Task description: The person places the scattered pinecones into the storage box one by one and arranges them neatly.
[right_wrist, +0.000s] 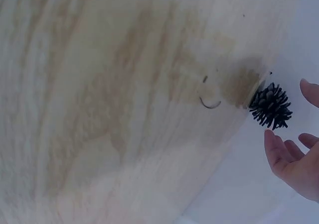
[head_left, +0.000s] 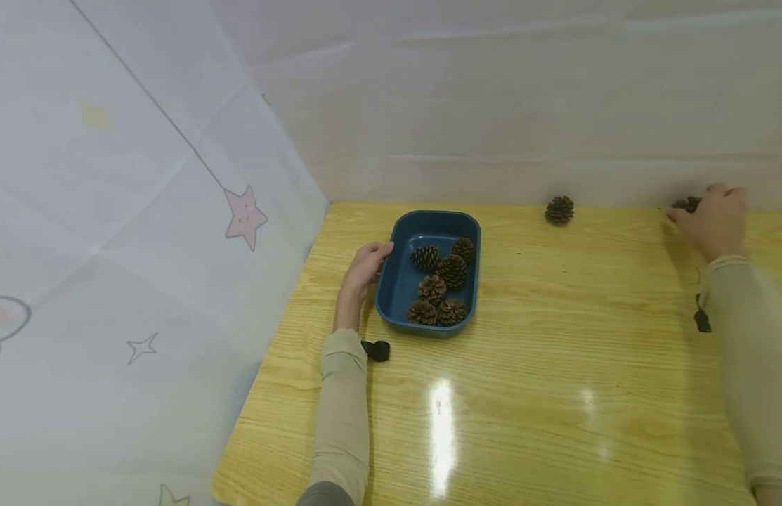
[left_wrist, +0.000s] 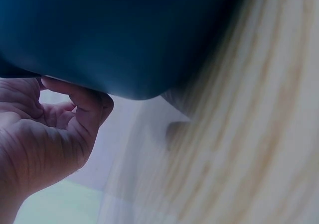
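A deep blue plastic basin (head_left: 397,320) stands on the table's left half with several brown pine cones (head_left: 452,271) inside. My left hand (head_left: 364,267) grips its left rim, thumb on top; in the left wrist view the curled fingers (left_wrist: 94,109) sit against the basin's side (left_wrist: 124,45). At the table's far right edge, my right hand (head_left: 719,219) reaches around a pine cone (head_left: 686,204). In the right wrist view that pine cone (right_wrist: 270,106) lies between the spread thumb and fingers, with the fingertips very near it; whether one touches is unclear.
Another pine cone (head_left: 559,211) sits at the table's back edge, between basin and right hand. White sheeting (head_left: 492,105) rises behind the wooden table (head_left: 555,365), and a printed sheet (head_left: 144,246) hangs on the left. Dark bits of debris (right_wrist: 209,103) lie near the right-hand cone.
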`<state>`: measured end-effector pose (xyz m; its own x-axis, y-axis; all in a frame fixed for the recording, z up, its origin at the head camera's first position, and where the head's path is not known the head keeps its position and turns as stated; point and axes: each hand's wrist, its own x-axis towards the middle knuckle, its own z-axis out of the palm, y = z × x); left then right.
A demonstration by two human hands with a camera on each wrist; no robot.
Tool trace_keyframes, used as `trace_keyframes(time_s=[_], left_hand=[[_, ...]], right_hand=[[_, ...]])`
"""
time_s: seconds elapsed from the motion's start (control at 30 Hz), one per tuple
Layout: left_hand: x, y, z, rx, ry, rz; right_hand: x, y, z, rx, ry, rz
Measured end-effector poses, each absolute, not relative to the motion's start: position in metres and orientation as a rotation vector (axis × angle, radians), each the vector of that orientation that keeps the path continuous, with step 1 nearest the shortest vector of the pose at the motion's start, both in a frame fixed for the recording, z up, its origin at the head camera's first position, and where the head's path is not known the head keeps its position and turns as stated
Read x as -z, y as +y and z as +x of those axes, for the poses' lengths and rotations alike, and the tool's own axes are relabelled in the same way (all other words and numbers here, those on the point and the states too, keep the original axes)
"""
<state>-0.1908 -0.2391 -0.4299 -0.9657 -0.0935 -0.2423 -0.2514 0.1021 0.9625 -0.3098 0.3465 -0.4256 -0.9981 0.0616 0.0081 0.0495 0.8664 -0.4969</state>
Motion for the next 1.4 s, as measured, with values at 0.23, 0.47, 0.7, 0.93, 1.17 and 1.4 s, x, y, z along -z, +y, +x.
trace_keyframes(time_s=[0.23,0.47,0.7,0.93,1.17,1.4], left_hand=[[0.43,-0.239,-0.19,-2.012,2.231,-0.356],[0.43,-0.239,-0.192,-2.027,2.209,-0.352],[0.43,-0.239,-0.192,-2.024,2.214,-0.353],[0.431,-0.239,-0.193,-2.033,2.211,-0.348],[0.432,-0.239,-0.191,-2.034,2.218,-0.34],[0.432,-0.24,-0.192,-2.036,2.212,-0.343]], right_hand=[[0.425,0.354,-0.313,-0.691,-3.047,-0.026],[0.43,0.361,-0.315,-0.725,-3.085,0.012],[0.424,0.356,-0.315,-0.841,-3.132,0.024],[0.42,0.35,-0.311,-0.836,-3.108,0.03],[0.427,0.353,-0.313,-0.787,-3.097,0.068],[0.432,0.355,-0.314,-0.779,-3.089,0.034]])
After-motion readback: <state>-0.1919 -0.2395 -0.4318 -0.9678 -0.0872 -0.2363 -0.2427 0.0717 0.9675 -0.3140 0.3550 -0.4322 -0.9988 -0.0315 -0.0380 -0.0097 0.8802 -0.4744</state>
